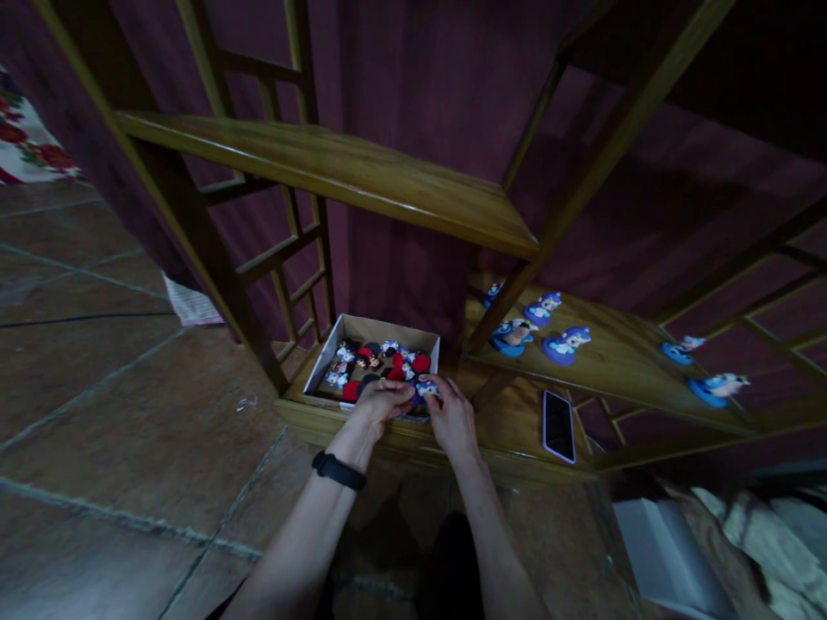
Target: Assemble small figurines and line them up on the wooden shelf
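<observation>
Both my hands meet over the front right corner of a shallow cardboard box [326,349] on the low wooden shelf. Between them is a small figurine [426,389] in blue, white and purple. My left hand [378,403] pinches its left side, and my right hand [452,413] has its fingers closed on the right side. Inside the box lie several small figurines [339,372] with red, black, white and blue parts. My hands hide the box's front right part. A dark band [338,470] circles my left wrist.
On the raised shelf [620,370] to the right stand several figurines, among them a purple-based one [567,344] and a blue-based one [717,389]. A phone [558,426] lies on the lower shelf. An upper wooden board [336,168] juts out above the box. Upright posts frame both sides.
</observation>
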The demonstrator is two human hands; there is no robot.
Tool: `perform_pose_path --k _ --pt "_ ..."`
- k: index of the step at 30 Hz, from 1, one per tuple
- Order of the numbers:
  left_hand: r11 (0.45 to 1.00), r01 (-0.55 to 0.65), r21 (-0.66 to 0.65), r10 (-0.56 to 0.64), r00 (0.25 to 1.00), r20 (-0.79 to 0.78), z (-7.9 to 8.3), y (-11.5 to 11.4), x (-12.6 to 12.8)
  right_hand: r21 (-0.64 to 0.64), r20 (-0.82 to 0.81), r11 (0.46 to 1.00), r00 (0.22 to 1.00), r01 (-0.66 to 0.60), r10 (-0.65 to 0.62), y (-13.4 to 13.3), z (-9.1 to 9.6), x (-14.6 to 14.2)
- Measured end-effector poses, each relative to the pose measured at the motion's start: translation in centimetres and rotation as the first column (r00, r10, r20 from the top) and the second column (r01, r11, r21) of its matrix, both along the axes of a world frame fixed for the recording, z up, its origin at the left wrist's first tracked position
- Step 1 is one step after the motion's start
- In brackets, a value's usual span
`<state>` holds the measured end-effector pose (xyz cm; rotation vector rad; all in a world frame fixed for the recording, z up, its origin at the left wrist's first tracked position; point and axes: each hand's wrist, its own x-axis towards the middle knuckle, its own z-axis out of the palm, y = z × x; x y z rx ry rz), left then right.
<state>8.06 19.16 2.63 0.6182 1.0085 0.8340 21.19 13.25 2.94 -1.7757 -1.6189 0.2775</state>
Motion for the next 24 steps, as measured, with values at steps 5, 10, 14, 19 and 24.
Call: perform_pose_path --k 5,10,14,19,24 --pt "1.0 -0.005 0.024 0.005 1.0 -0.029 0.0 -0.2 -0.1 -0.003 0.035 1.0 0.999 -0.011 0.011 -0.1 0.1 -0.2" --pt "0.998 -0.031 0.049 0.036 0.995 -0.093 0.2 -0.4 -0.3 0.002 0.103 0.999 0.994 -0.047 0.047 -0.3 0.0 -0.8" --pt "0.991 -0.09 0.096 0.103 0.985 -0.137 -0.1 -0.7 -0.1 0.021 0.077 0.999 0.996 -0.045 0.043 -0.4 -0.1 -1.4" --pt "0.941 -0.129 0.312 0.215 0.941 -0.261 -1.1 -1.2 1.0 0.021 -0.074 0.999 0.997 0.041 -0.039 0.1 -0.9 -1.3" --pt "0.874 -0.122 0.47 0.296 0.902 -0.315 -1.6 -1.7 1.5 -0.022 -0.177 0.997 0.981 0.076 -0.079 0.3 -1.3 -0.9"
